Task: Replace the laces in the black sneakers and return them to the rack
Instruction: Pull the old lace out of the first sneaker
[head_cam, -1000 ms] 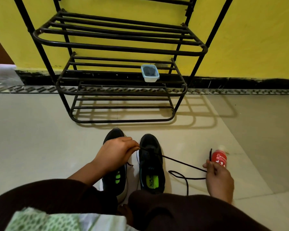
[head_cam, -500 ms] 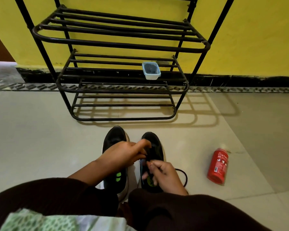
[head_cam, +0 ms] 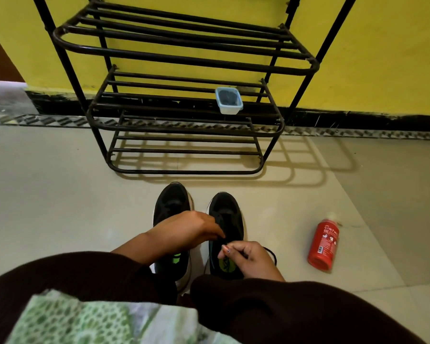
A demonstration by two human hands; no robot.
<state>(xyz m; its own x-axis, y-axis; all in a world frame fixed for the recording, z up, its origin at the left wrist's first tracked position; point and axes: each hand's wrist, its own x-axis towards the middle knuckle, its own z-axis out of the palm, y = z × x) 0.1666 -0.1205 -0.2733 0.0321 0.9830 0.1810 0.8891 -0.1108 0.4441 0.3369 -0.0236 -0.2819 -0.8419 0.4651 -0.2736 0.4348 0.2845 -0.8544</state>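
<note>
Head view: person sits on the floor (head_cam: 60,194), both hands down on the right shoe (head_cam: 225,209). The pair stands side by side just ahead of the knees, toes toward the rack (head_cam: 184,58). The left shoe (head_cam: 171,202) is just beside its mate, can't tell if they touch. Left hand (head_cam: 184,230) reaches across the left shoe, fingers (head_cam: 216,233) bunched together on the right shoe's lacing. It looks like a pinch on the lace at an eyelet, but it's black on black, so low confidence. Right hand (head_cam: 252,260) sits over that shoe's opening, fingers (head_cam: 241,248) curled, thumb and forefinger nipping what reads as the lace (head_cam: 274,255) end. Slack loops out on the floor just right of that hand. Key geometry: the shoe's long axis runs straight away from the person and the eyelet rows follow it. Both sets of fingertips meet mid-shoe, nearly touching each other. So the lace end is right at the eyelets, and the next feed goes across the axis. My read: threading is in progress on the right shoe, rows nearest the opening. The left shoe's lacing is hidden under the arm. The right hand has the free end, the left is better placed to steady the eyelet. Rack is dead ahead beyond the toes, a tub (head_cam: 229,100) on its middle shelf. Red bottle (head_cam: 323,244) lies on the floor off right, apart from the work. Return to rack not yet started.
</note>
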